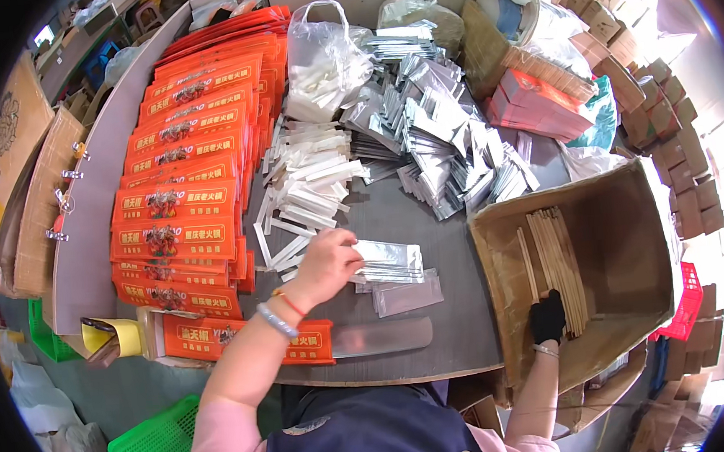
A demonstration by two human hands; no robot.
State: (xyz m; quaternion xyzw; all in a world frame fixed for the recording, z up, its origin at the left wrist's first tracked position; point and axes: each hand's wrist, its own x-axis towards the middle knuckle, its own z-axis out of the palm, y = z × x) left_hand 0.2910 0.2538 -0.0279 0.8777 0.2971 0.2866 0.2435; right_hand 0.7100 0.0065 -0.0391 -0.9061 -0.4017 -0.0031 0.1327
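Observation:
My left hand is over the middle of the table, its fingers curled together at the left end of a small stack of flat silver packets. What lies between its fingertips is hidden. Just below that stack are clear flat packets. My right hand, in a black glove, reaches into an open cardboard box at the right. Its fingers are closed around the near end of wooden chopsticks, which lie lengthwise in the box.
Red-orange printed sleeves lie in overlapping rows at the left. White slim packets and silver packets are heaped behind my left hand. A metal strip and another red-orange sleeve lie along the front edge. A green basket stands below left.

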